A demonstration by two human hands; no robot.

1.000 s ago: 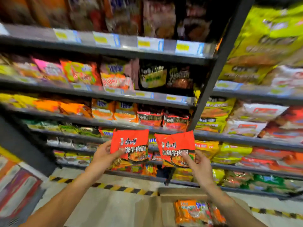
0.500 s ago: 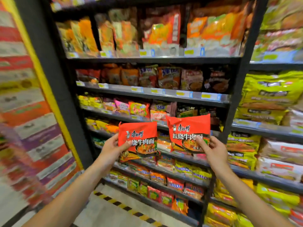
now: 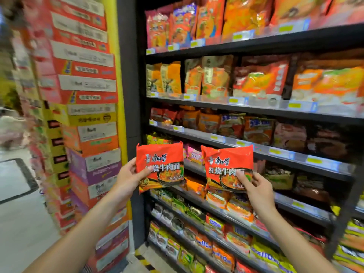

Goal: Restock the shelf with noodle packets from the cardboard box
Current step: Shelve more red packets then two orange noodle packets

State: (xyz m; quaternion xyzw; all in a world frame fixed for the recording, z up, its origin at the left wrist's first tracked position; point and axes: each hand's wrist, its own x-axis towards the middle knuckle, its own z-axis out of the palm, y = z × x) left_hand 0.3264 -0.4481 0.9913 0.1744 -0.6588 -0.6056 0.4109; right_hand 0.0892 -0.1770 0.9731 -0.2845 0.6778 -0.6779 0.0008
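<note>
Facing the shelf (image 3: 256, 152), two red noodle packets (image 3: 160, 166) held upright.

**Bright, even store light; sharp centre, smeared left edge**

Light falls evenly from overhead, out of frame, leaving the two red noodle packets (image 3: 160, 166) vivid and their print readable. Soft glare sheens their foil. Beneath each board of the shelf (image 3: 256, 113) the recesses go dim, darkest to the right of the packets. Left of the packets, the stacked cartons (image 3: 86, 119) streak with motion blur, worsening toward the frame edge. Packs at the upper right of the shelf look soft and smeared. Wide-angle distortion splays the shelf boards and tilts the dark upright (image 3: 129, 75).
</note>
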